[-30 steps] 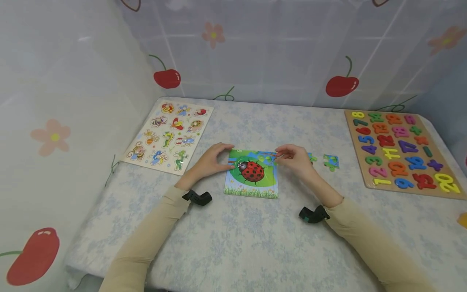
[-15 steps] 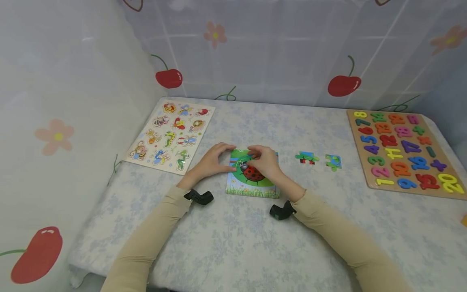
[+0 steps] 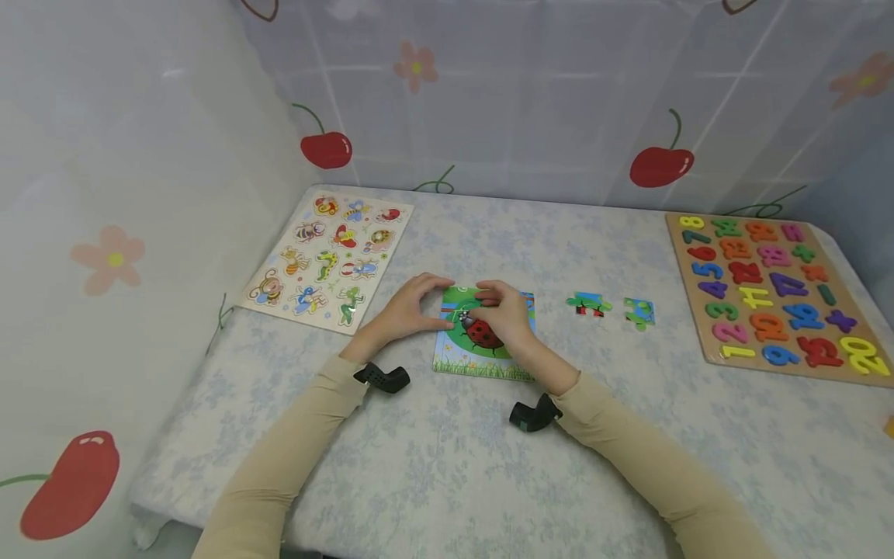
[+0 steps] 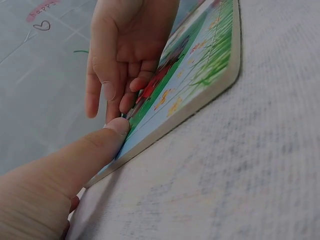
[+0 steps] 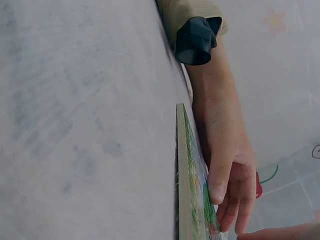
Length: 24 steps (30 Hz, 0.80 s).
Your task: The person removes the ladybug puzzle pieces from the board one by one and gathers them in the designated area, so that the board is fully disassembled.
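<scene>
A ladybug jigsaw board lies flat on the cloth in the middle of the head view. My left hand brackets its upper left corner, thumb and forefinger spread apart. The left thumb rests on the board's face in the left wrist view. Over the upper part of the picture, my right hand touches down with bent fingers, near the ladybug's head. Its fingertips hang close to the left thumb; whether a jigsaw piece sits between them is hidden. Loose jigsaw pieces, one nearer and one farther, lie right of the board.
A bug peg puzzle lies at the back left of the table. On the right is a number puzzle board with colourful digits. A patterned curtain hangs behind the table, and a small orange item shows at the right edge.
My right hand has moved left from the board's right edge onto the ladybug's upper part, staying there over the last half second. My left hand has kept its place at the corner.
</scene>
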Motion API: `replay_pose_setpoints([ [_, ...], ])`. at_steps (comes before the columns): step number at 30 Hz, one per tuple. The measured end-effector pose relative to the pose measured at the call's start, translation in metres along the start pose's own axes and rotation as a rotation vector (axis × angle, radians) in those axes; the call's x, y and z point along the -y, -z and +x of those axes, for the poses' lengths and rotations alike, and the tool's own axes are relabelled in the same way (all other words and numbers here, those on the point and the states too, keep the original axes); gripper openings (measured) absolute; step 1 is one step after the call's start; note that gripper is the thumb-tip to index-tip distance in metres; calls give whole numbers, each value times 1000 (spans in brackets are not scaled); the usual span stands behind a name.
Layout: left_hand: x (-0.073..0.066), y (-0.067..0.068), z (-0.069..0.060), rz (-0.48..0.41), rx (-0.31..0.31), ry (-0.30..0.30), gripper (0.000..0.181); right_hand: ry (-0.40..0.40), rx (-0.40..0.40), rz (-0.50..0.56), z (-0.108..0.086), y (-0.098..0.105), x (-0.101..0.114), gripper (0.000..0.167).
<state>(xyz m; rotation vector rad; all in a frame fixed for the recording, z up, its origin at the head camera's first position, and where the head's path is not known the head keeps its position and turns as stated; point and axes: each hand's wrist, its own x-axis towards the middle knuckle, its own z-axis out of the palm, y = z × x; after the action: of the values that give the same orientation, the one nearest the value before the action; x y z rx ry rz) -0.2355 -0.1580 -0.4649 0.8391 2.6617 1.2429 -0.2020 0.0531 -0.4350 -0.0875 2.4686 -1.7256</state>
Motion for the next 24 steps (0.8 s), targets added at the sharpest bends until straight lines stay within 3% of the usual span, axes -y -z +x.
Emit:
replay_pose_setpoints([
  [13, -2, 0, 0, -3, 16, 13, 71, -30, -6, 85, 13, -1, 2, 43],
  [20, -4, 1, 0, 3, 17, 19, 71, 34, 7, 55, 21, -1, -2, 34],
  [24, -3, 1, 0, 9, 18, 23, 72, 18, 1, 103, 21, 9, -2, 32],
])
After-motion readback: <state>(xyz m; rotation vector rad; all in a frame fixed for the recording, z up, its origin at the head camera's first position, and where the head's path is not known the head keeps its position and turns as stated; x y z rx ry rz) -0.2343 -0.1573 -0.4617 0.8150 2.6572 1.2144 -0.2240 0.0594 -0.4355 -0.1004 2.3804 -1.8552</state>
